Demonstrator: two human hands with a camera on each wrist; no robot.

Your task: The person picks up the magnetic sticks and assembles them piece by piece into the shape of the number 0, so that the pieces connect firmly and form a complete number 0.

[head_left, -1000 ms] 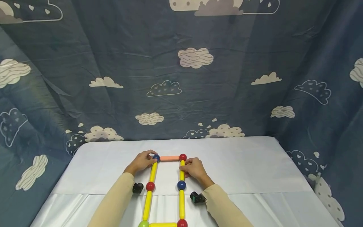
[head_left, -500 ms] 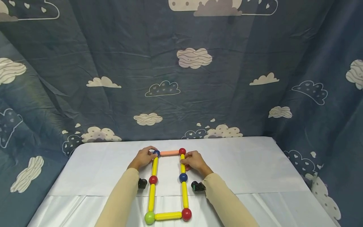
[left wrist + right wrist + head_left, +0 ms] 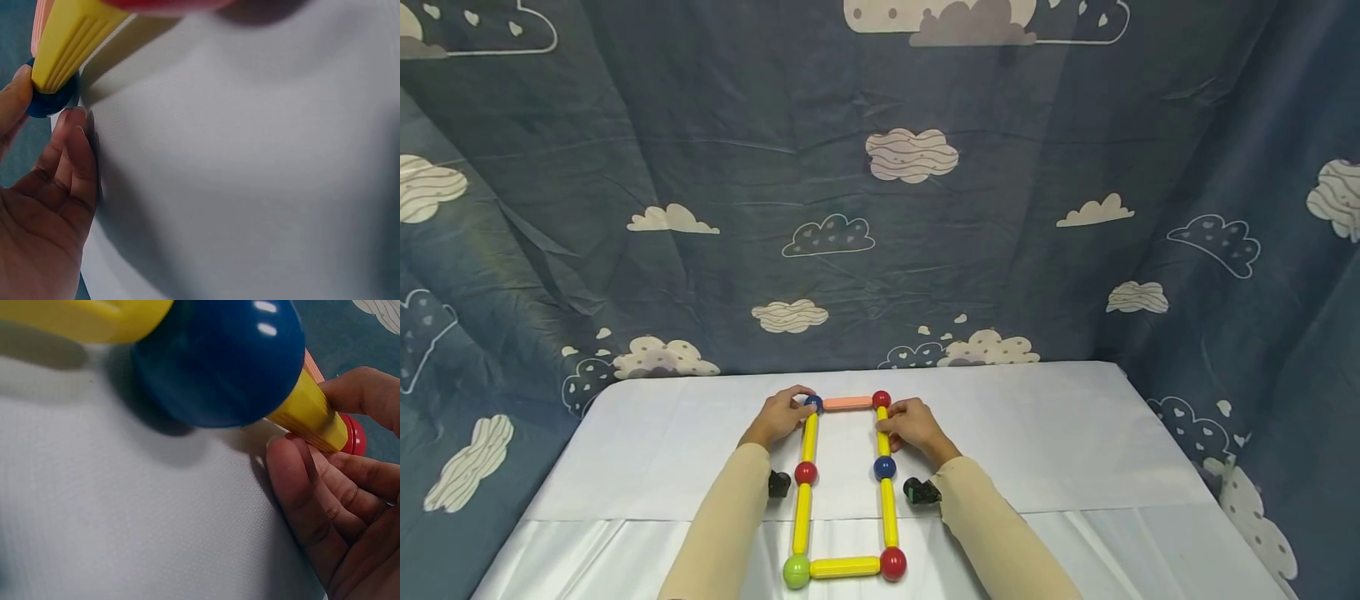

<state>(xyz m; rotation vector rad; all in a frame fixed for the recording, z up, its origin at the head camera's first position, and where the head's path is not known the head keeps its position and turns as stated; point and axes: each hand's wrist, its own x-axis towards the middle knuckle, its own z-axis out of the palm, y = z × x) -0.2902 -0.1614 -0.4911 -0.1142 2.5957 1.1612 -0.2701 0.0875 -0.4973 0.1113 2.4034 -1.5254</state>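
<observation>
A long rectangle of rods and balls lies on the white cloth. My left hand [image 3: 781,418] pinches the blue ball [image 3: 815,406] at its far left corner; the left wrist view shows thumb and fingers at that ball [image 3: 51,103]. On the opposite side my right hand [image 3: 916,427] pinches the far right yellow rod [image 3: 883,445], between a red ball [image 3: 882,399] and a blue ball [image 3: 884,468]. A salmon rod [image 3: 847,403] spans the far end. In the right wrist view the nearer blue ball [image 3: 219,359] covers part of the gripped rod [image 3: 315,419].
Yellow rods line the left side around a red ball [image 3: 806,472]. The near end has a green ball [image 3: 796,571], a yellow rod [image 3: 845,567] and a red ball [image 3: 892,564]. Behind the white-covered table [image 3: 1000,433] hangs a dark cloud-print curtain [image 3: 970,250].
The whole rectangle has slid away from me with both hands on it, bringing its near end fully into view. Over the last half second it has hardly moved.
</observation>
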